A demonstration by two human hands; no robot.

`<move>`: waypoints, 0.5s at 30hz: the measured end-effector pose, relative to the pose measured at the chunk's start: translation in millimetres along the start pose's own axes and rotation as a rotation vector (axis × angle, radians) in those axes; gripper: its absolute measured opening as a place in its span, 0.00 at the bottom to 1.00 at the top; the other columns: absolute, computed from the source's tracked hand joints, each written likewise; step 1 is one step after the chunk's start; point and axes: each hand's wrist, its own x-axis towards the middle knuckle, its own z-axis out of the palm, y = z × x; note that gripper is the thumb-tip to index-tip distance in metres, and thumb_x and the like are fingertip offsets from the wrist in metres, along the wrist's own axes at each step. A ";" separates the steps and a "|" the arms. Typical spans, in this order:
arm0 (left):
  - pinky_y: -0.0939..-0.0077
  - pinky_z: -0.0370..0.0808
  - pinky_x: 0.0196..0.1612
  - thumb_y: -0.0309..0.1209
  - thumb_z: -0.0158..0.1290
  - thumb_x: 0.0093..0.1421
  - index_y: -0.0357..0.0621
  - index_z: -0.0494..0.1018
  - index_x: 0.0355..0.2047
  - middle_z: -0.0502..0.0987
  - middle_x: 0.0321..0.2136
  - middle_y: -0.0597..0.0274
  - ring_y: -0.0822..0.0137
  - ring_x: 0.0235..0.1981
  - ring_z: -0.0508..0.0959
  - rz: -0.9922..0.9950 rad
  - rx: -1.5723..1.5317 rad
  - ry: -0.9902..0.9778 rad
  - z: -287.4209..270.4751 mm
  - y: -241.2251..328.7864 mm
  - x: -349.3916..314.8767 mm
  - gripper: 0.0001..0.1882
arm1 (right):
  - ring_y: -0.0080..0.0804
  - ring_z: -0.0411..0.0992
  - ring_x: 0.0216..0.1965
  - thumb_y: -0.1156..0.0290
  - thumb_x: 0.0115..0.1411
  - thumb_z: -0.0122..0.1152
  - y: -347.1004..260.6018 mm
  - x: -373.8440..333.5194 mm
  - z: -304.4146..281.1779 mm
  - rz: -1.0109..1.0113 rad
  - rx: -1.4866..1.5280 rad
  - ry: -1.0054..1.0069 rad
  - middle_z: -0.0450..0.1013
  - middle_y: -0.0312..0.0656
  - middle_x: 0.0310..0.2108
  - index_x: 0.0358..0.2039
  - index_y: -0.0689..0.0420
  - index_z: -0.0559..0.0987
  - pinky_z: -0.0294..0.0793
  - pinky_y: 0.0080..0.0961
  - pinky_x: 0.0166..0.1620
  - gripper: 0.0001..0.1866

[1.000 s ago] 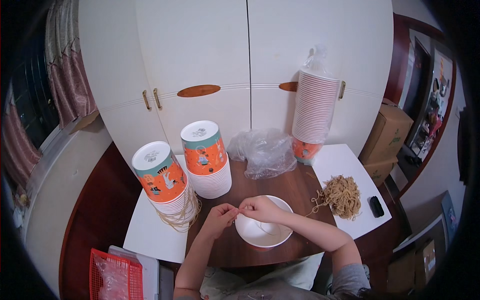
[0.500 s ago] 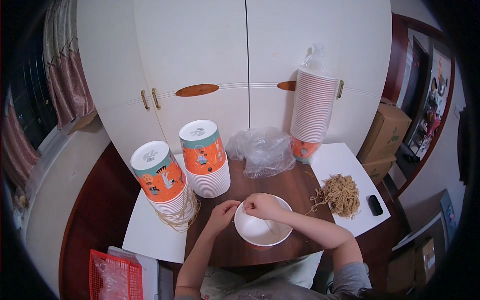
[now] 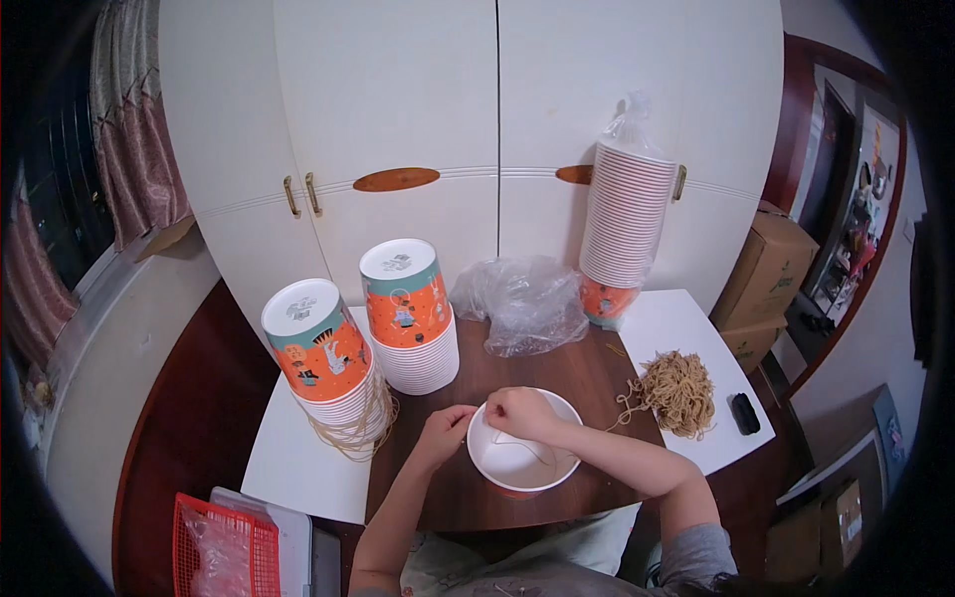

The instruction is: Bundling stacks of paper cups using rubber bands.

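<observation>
A white-lined paper bucket (image 3: pixel 522 466) stands mouth up at the near middle of the table. My left hand (image 3: pixel 445 434) is closed at the left side of its rim, with the fingertips partly hidden. My right hand (image 3: pixel 521 414) reaches across the bucket's mouth, fingers pinched just inside the rim at the upper left. A thin tan cord (image 3: pixel 542 453) runs from the right hand's fingers through the bucket's inside toward the right. Two upside-down stacks of orange and green paper buckets, the left stack (image 3: pixel 323 353) and the right stack (image 3: pixel 405 310), stand beyond my left hand.
Loops of tan cord (image 3: pixel 353 423) hang around the left stack. A crumpled clear plastic bag (image 3: pixel 522 303) lies at the back, beside a tall bagged stack of buckets (image 3: pixel 627 219). A tangled cord heap (image 3: pixel 678 394) and a small black object (image 3: pixel 744 413) lie right. A red basket (image 3: pixel 224 547) stands lower left.
The view has shifted slightly. More of the cord shows inside the bucket below my right hand. Both hands stay at the same place on the rim.
</observation>
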 end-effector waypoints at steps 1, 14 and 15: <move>0.84 0.69 0.35 0.28 0.45 0.57 0.34 0.71 0.37 0.74 0.30 0.65 0.78 0.31 0.72 0.008 0.012 -0.007 0.0 -0.3 0.1 0.11 | 0.40 0.70 0.23 0.67 0.43 0.56 0.1 -0.1 -0.1 0.000 0.000 0.000 0.70 0.43 0.19 0.19 0.58 0.74 0.69 0.33 0.28 0.07; 0.85 0.68 0.33 0.27 0.45 0.56 0.35 0.71 0.37 0.75 0.28 0.65 0.78 0.30 0.71 0.016 -0.019 0.002 1.3 2.5 -1.1 0.11 | 0.41 0.70 0.22 0.68 0.42 0.56 -4.3 -0.4 -1.2 0.002 0.013 0.008 0.70 0.44 0.18 0.17 0.58 0.73 0.69 0.33 0.28 0.07; 0.85 0.68 0.33 0.27 0.45 0.55 0.35 0.71 0.37 0.75 0.29 0.65 0.78 0.30 0.71 0.016 -0.014 0.000 1.0 3.4 -1.4 0.11 | 0.41 0.70 0.22 0.68 0.42 0.56 -4.9 -0.2 -1.1 -0.002 0.011 0.002 0.70 0.45 0.18 0.17 0.58 0.73 0.69 0.33 0.27 0.07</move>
